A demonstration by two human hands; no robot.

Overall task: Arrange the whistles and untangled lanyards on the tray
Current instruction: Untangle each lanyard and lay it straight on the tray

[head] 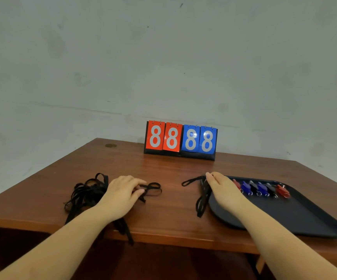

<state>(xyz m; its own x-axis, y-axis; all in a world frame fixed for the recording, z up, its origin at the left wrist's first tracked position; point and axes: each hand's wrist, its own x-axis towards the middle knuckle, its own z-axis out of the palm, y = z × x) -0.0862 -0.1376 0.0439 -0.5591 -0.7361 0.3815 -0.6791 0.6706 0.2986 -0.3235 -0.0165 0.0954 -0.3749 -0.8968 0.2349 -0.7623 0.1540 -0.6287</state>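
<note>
1. A tangled heap of black lanyards [86, 194] lies at the left of the brown surface [169, 170], with a few straps hanging over the near edge.
2. The left hand [121, 191] rests on the right side of that heap. Its fingers [138, 183] are curled, and thumb and fingertips pinch a looped lanyard end [152, 188] that lies flat on the surface just right of the hand, its loops pointing right, away from the heap.
3. A flip scoreboard [180, 139] stands at the far edge, showing 8 8 in red and 8 8 in blue.
4. One separate lanyard [203, 191] lies across the left rim of the black tray [304, 217]; its long axis runs from near to far, with one looped end bending left onto the surface.
5. The right hand [224, 188] lies on it with fingers [211, 176] straight and held together, pressing the cord down at the tray's far left corner; the cord runs under the hand's left edge.
6. A row of whistles [261, 188], red, blue, black, blue, grey and red, sits side by side in the far part of the tray, just right of the hand, metal rings toward the near side.
</note>
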